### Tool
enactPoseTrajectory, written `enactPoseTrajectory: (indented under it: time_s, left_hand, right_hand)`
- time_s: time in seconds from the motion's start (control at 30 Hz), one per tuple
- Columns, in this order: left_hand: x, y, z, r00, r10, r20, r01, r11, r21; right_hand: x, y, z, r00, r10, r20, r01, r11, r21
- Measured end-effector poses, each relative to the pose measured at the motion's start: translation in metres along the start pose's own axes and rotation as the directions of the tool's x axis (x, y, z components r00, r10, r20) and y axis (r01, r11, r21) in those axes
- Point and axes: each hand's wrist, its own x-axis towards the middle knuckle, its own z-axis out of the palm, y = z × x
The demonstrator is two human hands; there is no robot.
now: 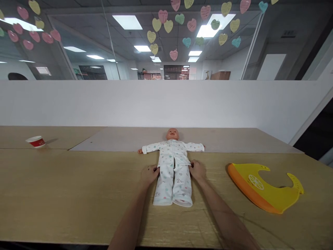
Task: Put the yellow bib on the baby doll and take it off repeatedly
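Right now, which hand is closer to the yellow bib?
Right. The right hand touches the baby doll's waist on the bib side; the left hand is beyond the doll, farther off.

Before you, the doll [172,134] has a head of smooth, faintly shiny plastic, and its sleepsuit [173,166] is soft, matt printed cloth. The worktop [65,187] is pale wood-grain laminate with a dull sheen, with a matt grey board [117,139] along its far edge. Toward the right edge, the yellow bib [262,189] looks like smooth, rubbery silicone. Near the far left corner lies a glossy paper cup [36,141].
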Motion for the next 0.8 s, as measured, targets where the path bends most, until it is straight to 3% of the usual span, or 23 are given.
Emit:
enactPoseTrajectory:
  time_s: [0.2, 0.37, 0.5, 0.63, 0.8]
  left_hand:
    - [0.001, -0.004, 0.001, 1.000, 0.013, -0.003, -0.013, 0.996, -0.085]
    - [0.003, -0.010, 0.002, 0.999, 0.029, 0.021, -0.020, 0.936, -0.351]
    - [0.005, -0.015, 0.006, 0.996, -0.012, -0.089, -0.033, 0.872, -0.489]
    - [0.006, -0.017, 0.014, 0.993, -0.010, -0.121, -0.052, 0.865, -0.499]
    - [0.007, -0.016, 0.021, 0.994, -0.023, -0.110, -0.027, 0.905, -0.424]
  right_hand:
    - [-0.004, 0.000, 0.001, 0.998, -0.063, 0.018, 0.063, 0.998, 0.006]
    - [0.003, 0.012, 0.005, 0.972, -0.229, 0.058, 0.217, 0.963, 0.162]
    - [0.011, 0.023, 0.012, 0.988, -0.151, -0.028, 0.150, 0.911, 0.385]
    - [0.016, 0.032, 0.021, 0.984, -0.142, -0.111, 0.179, 0.850, 0.495]
    - [0.021, 0.043, 0.033, 0.970, -0.210, -0.121, 0.242, 0.818, 0.522]
